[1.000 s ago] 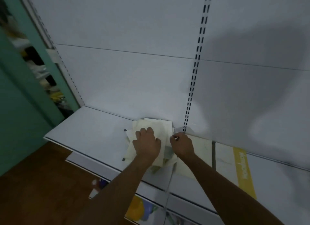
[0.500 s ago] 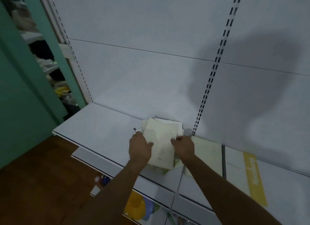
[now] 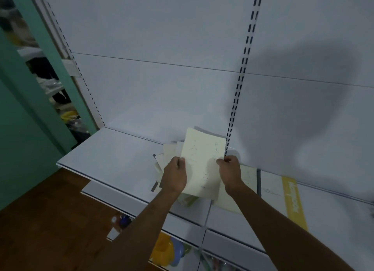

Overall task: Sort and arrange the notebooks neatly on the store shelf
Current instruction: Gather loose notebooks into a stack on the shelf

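Beside the held notebook (image 3: 202, 161), a yellow-striped book (image 3: 283, 191) lies flat.

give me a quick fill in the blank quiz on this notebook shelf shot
1. The speckled notebook is held by ____ hands.
2. The left hand grips the notebook's ____ edge.
3. The messy pile lies on the ____ shelf.
4. The notebook lying flat at right has a ____ band.

Missing words: both; left; white; yellow
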### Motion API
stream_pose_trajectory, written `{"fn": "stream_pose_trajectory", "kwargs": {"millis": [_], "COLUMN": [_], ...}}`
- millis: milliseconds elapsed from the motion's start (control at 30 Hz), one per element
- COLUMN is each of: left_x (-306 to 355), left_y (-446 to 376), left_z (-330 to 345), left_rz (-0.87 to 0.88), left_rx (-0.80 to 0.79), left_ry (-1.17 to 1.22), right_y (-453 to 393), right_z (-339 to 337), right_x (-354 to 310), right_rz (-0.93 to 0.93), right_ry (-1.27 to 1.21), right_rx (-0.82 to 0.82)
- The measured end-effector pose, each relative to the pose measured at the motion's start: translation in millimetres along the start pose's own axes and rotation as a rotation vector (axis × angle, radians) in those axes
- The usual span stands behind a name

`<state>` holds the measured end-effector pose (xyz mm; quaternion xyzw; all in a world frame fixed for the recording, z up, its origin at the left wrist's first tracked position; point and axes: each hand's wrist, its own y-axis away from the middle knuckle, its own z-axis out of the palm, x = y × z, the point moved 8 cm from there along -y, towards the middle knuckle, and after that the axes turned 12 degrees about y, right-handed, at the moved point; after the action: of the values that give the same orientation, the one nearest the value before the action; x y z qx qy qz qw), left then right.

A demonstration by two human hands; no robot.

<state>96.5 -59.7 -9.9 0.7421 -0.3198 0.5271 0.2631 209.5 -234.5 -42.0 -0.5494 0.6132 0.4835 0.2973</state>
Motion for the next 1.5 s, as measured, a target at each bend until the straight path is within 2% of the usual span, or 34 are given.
{"fn": "stream_pose_trajectory", "kwargs": {"millis": [100,267,433,600,833,1033,1333,1500], "left_x": [8,19,26,13,-9,-24,-42,-47], "left_y": [4,10,29,42,55,52,49,54], "left_z": [13,49,103,141,171,175,187,187], "left_rz": [0.044,0.133,0.211,0.105,0.098,0.043,0.044,0.073], "left_rx": [-0.002,-0.096,-0.238,-0.316,-0.482,-0.425,-0.496,-0.489], "left_ry": [-0.029,-0.111,-0.219,-0.243,-0.498,-0.531,-0.628,-0.684], "right_y": [-1,0,-3,-7,-12,-20,-29,-31], "right_z": [-21,-67,-115,-141,-130,-110,-98,-96], "right_x": [3,15,53,84,102,103,95,100], "right_rz": [-0.016,-0.038,0.088,0.163,0.178,0.147,0.08,0.078], "right_ry": [-0.008,0.037,0.078,0.141,0.156,0.241,0.584,0.618], "right_rx": [0.047,0.149,0.252,0.314,0.204,0.116,0.096,0.089]}}
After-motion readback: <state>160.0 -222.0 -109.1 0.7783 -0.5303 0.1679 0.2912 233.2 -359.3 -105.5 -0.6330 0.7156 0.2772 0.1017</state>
